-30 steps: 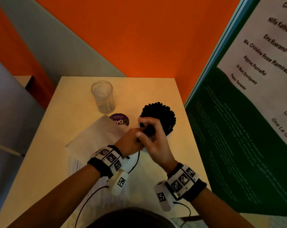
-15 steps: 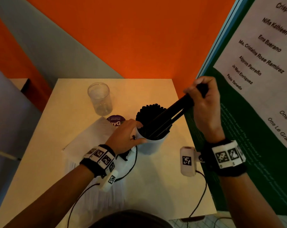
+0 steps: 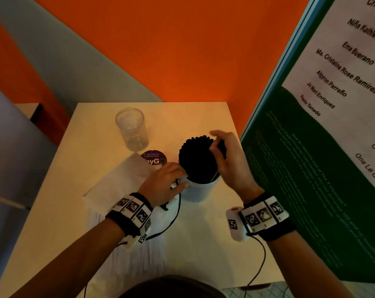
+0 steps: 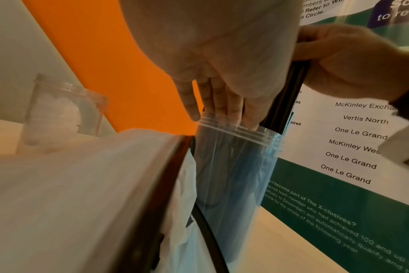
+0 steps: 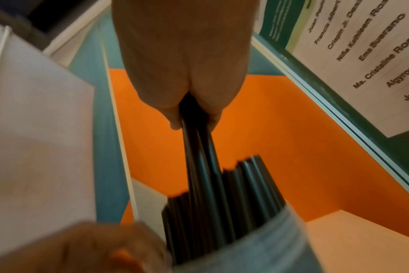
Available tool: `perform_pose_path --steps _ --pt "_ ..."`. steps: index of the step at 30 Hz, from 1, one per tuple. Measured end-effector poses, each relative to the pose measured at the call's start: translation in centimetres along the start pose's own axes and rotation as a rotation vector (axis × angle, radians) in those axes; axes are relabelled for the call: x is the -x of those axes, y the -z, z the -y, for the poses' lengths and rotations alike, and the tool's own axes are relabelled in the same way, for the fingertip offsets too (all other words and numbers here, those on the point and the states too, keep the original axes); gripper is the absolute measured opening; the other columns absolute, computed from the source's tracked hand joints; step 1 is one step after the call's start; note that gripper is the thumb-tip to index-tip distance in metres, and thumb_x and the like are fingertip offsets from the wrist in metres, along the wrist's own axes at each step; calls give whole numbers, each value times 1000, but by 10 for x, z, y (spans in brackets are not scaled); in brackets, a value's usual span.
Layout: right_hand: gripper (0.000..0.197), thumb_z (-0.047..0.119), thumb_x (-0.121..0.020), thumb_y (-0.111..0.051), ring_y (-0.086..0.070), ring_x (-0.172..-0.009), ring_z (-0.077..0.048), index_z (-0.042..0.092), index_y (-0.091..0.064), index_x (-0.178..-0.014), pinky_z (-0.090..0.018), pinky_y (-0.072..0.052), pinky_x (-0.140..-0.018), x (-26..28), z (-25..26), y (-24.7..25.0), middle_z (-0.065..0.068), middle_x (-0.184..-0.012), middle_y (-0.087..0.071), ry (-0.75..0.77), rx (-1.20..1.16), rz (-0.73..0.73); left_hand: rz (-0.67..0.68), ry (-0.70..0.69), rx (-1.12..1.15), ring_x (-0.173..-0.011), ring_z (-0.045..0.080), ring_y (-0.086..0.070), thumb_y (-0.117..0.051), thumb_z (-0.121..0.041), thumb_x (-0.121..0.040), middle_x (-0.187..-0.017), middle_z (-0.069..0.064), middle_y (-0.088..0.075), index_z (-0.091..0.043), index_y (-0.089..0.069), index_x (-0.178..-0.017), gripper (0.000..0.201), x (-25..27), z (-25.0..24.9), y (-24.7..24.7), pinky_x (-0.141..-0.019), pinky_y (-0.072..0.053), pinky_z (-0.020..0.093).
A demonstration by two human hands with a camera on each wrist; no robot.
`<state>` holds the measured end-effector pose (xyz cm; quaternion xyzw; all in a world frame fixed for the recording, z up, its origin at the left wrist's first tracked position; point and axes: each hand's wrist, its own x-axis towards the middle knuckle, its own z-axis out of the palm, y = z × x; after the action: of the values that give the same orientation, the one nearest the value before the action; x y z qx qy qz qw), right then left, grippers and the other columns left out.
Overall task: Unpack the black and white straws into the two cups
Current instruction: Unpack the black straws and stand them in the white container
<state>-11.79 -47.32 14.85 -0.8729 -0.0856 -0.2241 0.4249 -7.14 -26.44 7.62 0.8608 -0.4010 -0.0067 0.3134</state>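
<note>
The right hand (image 3: 229, 160) gripped a small bunch of black straws (image 5: 194, 140), its fingers (image 5: 173, 123) and thumb pinched round their upper ends, while their lower ends stood in the near cup (image 3: 200, 189) among the others. That cup, clear plastic with a ribbed rim, stood on the pale worktop (image 3: 203, 117) at about the middle, packed with a thick cluster of black straws (image 3: 196, 158) that rose well above its rim. The held bunch sat at the 3 o'clock edge of the cluster.

The left hand (image 3: 164, 182) rested against the cup at its 9 o'clock side. From the left wrist view its fingers (image 4: 213, 103) were straight and pointed down, their tips touching the rim; they pressed rather than clasped.

The second cup (image 3: 132, 129), clear as well, stood at 11 o'clock from the first, well apart from it; through the left wrist view something white showed at its wall, though I could not tell whether it was inside. Between the two cups lay a round purple sticker (image 3: 154, 158). A white wrapper (image 3: 120, 183) with the white straws (image 3: 137, 261) lay flat at 8 o'clock from the near cup, under the left wrist. A green and white poster (image 3: 324, 147) with printed names stood along the worktop's 3 o'clock side, and an orange wall (image 3: 171, 50) rose behind at 12 o'clock.
</note>
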Motion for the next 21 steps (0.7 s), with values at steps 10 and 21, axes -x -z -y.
perform_pose_path --steps 10,21 --pt "50 36 -100 -43 -16 -145 -30 7 -47 -140 -59 -17 -116 37 -36 -29 -8 -152 -37 57 510 207 -6 1 30 -108 18 -53 -66 -20 -86 -110 3 -61 -7 -66 -107 24 2 -2 0 -93 -44 32" --pt "114 68 -73 -63 21 -146 -11 33 13 -151 -45 1 -119 43 -53 -6 13 -159 20 -170 6 326 -219 125 261 -85 6 -42 -82 -27 -70 -96 -5 -39 -17 -40 -96 50 -2 14 -1 -75 -37 13"
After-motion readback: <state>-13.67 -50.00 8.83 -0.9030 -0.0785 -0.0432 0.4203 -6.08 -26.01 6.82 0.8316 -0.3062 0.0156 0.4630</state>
